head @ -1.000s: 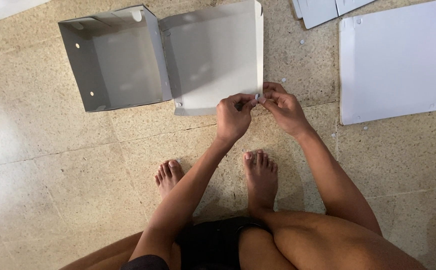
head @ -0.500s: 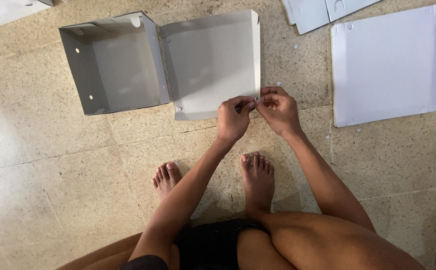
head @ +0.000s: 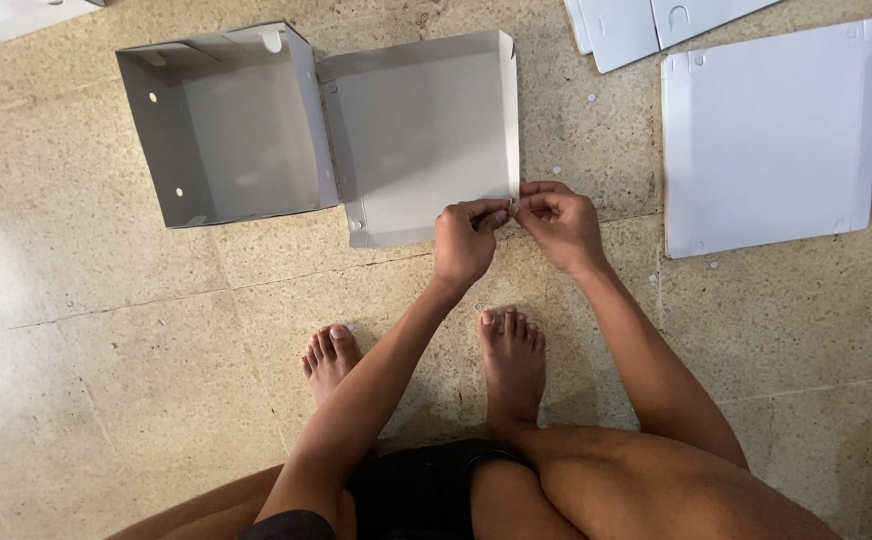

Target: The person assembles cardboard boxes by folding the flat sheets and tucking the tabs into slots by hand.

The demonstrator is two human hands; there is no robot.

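Where the two hands meet, the left hand (head: pixel 466 240) and the right hand (head: pixel 556 222) are both pinched on the near right corner of the lid panel (head: pixel 426 135), fingertips closed on the small flap at the end of its raised right edge. Neither palm is clenched; only thumb and forefingers grip.

That corner is thin white card, so pulling too hard or folding off the crease could tear the flap or leave it crooked, and a tab that misses its slot would let the wall spring flat. Because the whole piece lies loose on the floor (head: pixel 106 380), a push could also slide it away from the feet (head: pixel 511 350).

The lid panel is hinged along its left edge to the open box tray (head: pixel 226 130), inner faces up. Together they run left to right across the floor, long axis roughly parallel to the person's shoulders, tilted slightly. A flat white sheet (head: pixel 771 135) lies well apart to the right.
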